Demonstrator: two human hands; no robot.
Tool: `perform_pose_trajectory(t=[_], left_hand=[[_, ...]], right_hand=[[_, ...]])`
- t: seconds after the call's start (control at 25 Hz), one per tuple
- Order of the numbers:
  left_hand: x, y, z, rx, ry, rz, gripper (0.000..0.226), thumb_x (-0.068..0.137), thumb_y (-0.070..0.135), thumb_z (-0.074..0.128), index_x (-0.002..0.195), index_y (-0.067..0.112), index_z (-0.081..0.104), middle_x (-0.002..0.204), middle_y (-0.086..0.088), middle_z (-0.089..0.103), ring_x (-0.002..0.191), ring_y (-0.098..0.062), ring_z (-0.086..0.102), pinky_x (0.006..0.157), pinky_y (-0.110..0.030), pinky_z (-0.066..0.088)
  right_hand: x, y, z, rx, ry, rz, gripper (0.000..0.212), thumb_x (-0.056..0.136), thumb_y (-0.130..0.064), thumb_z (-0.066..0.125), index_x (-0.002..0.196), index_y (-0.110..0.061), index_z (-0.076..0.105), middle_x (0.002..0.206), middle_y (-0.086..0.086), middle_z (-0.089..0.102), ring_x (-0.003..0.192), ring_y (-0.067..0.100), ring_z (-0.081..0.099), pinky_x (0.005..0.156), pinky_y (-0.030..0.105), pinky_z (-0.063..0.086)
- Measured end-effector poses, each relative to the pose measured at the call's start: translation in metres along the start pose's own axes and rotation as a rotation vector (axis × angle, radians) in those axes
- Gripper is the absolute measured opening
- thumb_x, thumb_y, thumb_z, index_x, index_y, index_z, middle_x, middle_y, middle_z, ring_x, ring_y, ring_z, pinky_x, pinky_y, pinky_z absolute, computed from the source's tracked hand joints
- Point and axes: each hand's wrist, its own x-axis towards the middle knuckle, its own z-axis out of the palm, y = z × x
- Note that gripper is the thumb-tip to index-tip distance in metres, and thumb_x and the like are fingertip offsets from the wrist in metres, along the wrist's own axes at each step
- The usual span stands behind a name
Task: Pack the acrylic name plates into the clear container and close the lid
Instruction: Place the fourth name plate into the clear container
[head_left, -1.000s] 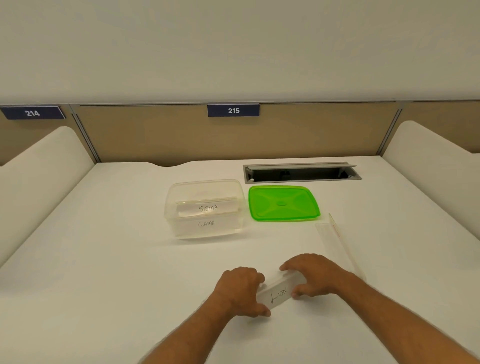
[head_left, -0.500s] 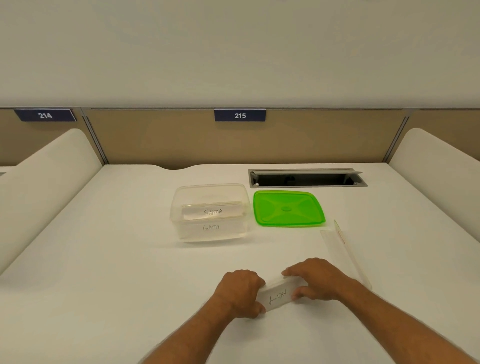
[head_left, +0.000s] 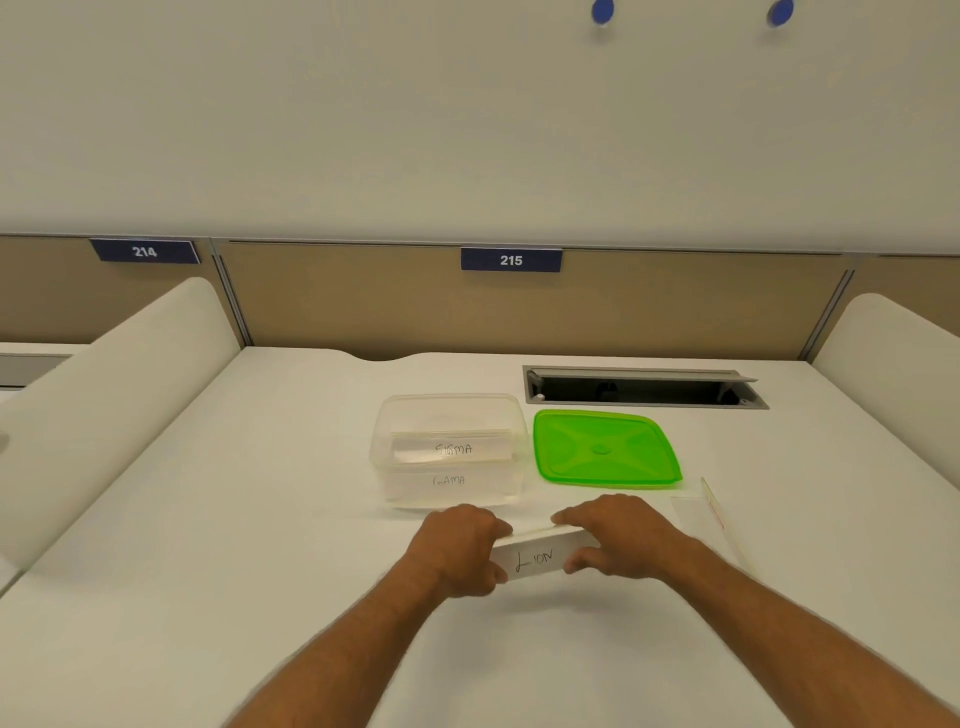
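Item: clear acrylic name plate lettered "LION" (head_left: 535, 556), carried two-handed toward the box.

We grip it by its short ends, left hand (head_left: 460, 553) and right hand (head_left: 615, 540) each curled round one end, lettering facing us, likely to keep it level for lowering in. It sits just before the clear rectangular plastic container (head_left: 448, 449), which is open and already holds plates marked "SIGMA" (head_left: 452, 448) and "GAMA" (head_left: 449, 480). The translucent green lid (head_left: 605, 449) lies just right of it, off so we can load. A further clear plate (head_left: 709, 519) waits at our right. Nothing blocks the path; the grey cable slot (head_left: 644, 387) lies beyond.
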Motion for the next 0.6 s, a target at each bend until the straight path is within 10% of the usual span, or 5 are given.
perform_pose_trajectory(t=[0.6], left_hand=[[0.033, -0.088, -0.065, 0.009, 0.113, -0.130, 0.060, 0.081, 0.036, 0.070, 0.138, 0.033, 0.053, 0.128, 0.005, 0.065, 0.115, -0.020, 0.058, 0.090, -0.035, 0.049]], right_hand=[[0.095, -0.036, -0.074, -0.087, 0.059, -0.011, 0.059, 0.086, -0.056, 0.061, 0.138, -0.033, 0.045, 0.123, 0.004, 0.066, 0.113, 0.028, 0.059, 0.088, 0.038, 0.049]])
